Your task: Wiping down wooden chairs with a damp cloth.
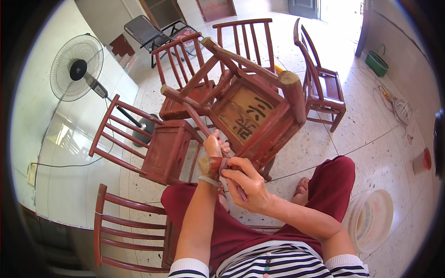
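Observation:
A red wooden chair (278, 128) lies tipped before me, its underside and leg ends towards me. Dark brushed characters mark its bare seat bottom (248, 111). My left hand (215, 144) grips a rung of the chair beside the nearest leg (210, 165), whose worn end rests against my wrist by a pale bangle. With my right hand (248, 184) I pinch a brownish-pink cloth or strip (225, 166) against that same leg; part of it shows below my fingers.
More red chairs stand around: left (163, 149), lower left (130, 229), behind (184, 97) and right (326, 87). A standing fan (78, 69) is at the left, a translucent bucket (372, 220) at the lower right, and a green basket (377, 64) by the wall.

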A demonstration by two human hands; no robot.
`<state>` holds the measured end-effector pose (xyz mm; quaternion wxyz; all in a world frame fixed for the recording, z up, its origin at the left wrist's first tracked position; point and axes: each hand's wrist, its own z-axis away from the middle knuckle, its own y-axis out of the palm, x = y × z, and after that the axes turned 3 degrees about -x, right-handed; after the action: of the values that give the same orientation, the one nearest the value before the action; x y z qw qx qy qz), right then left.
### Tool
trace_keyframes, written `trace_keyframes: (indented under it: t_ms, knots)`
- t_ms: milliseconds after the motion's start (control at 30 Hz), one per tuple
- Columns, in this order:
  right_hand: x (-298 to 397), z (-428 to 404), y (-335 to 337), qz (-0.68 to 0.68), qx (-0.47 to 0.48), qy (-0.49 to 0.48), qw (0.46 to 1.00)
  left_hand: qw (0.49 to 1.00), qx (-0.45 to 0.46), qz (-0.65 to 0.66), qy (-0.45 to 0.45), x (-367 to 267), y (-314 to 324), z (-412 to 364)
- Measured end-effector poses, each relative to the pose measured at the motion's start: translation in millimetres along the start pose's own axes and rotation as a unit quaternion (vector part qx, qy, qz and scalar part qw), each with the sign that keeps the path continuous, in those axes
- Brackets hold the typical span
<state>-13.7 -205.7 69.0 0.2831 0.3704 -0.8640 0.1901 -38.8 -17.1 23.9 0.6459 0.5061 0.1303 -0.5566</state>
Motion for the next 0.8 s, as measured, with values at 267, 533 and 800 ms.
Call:
trace_keyframes:
  t_ms: [267, 533, 800]
  knots:
    - [1, -31, 0, 0.012, -0.024, -0.055, 0.998, 0.996, 0.037, 0.077, -0.033, 2, 0, 3]
    - [0, -47, -1, -0.027, -0.011, -0.062, 0.998, 0.998, -0.035, 0.034, 0.032, 4, 6, 9]
    - [-15, -24, -8, 0.021, -0.012, 0.002, 1.000, 0.999, -0.015, 0.030, -0.033, -1, 8, 4]
